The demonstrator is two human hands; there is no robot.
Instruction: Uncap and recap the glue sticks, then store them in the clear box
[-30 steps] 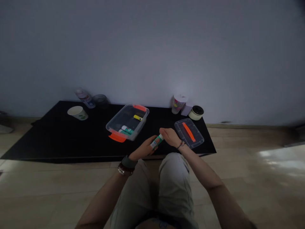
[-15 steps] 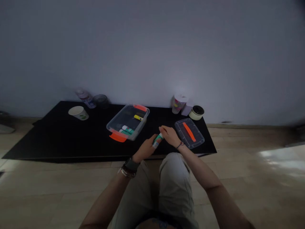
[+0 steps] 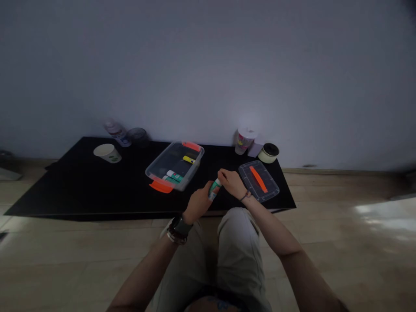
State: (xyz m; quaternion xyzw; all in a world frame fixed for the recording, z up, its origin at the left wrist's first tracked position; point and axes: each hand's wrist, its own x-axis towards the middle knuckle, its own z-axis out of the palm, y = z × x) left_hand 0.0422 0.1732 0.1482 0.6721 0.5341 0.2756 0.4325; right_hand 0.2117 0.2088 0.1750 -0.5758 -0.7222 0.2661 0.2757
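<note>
My left hand [image 3: 199, 203] is wrapped round the body of a green and white glue stick [image 3: 213, 190], tilted up to the right over the table's front edge. At its white end, the fingers of my right hand [image 3: 230, 181] are pinched together around the tip; they partly hide it. To the left of my hands stands an open clear plastic box [image 3: 154, 164] with orange latches. Inside it lie two more green and white glue sticks [image 3: 174, 176] and a yellow stick [image 3: 189, 160]. The clear lid [image 3: 247, 173] with an orange handle lies flat beside my right hand.
On the black table [image 3: 74, 190], a paper cup [image 3: 108, 154] stands at the left, near a bottle [image 3: 118, 133] and a dark round container [image 3: 138, 136]. At the back right are a clear cup [image 3: 241, 143], a pale box [image 3: 255, 147] and a cream pot [image 3: 267, 155]. A wall rises behind.
Both hands stay at the glue stick, which has shifted slightly and turned a little more upright. The fingertips of my right hand have closed more tightly at its white end.
</note>
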